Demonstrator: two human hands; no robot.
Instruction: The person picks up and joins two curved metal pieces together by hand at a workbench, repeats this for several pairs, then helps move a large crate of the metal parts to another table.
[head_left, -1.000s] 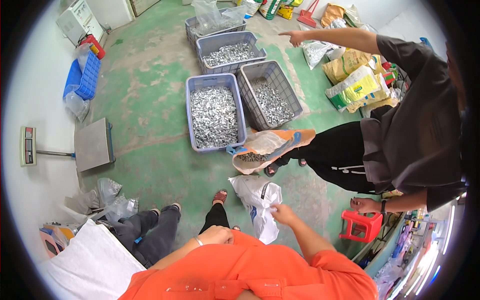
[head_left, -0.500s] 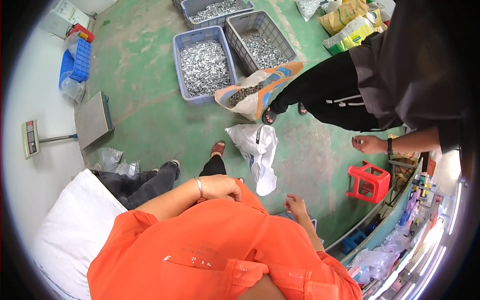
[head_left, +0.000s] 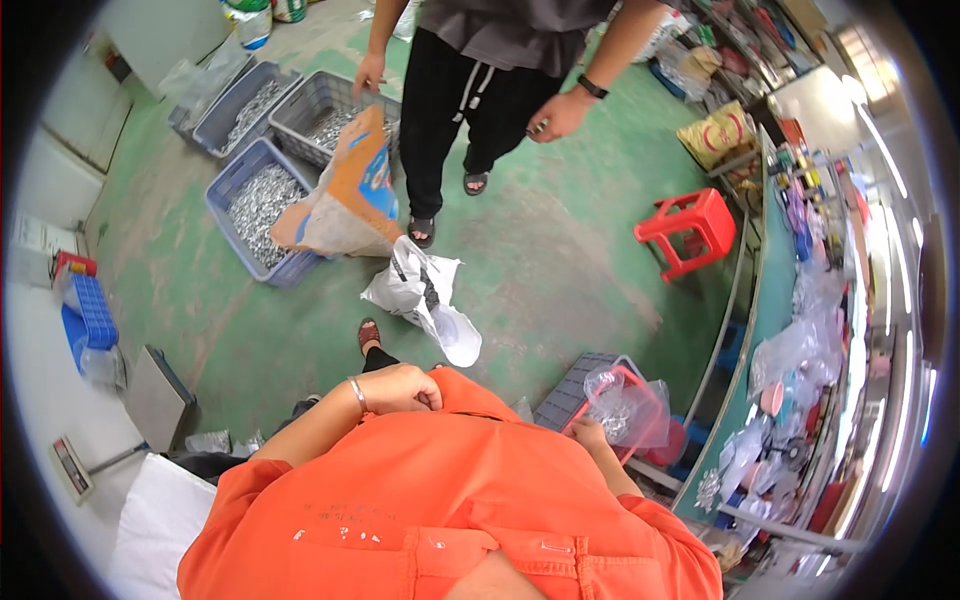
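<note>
Your right hand [head_left: 590, 432] has moved to pinch a clear bag [head_left: 625, 408] at four o'clock; left hand [head_left: 400, 388] curled, green floor [head_left: 560, 250] around.

The near shirt [head_left: 440, 500] is bright orange. The floor [head_left: 560, 250] is worn green with pale scuffed patches. A red plastic stool [head_left: 690, 230] stands at the right. At the far left, blue-grey crates [head_left: 250, 210] hold silvery metal bits. An orange and blue sack [head_left: 345, 195] leans beside them, and a white bag with black markings [head_left: 420, 295] lies nearer. The standing person wears black trousers [head_left: 450, 90] and a grey top.
</note>
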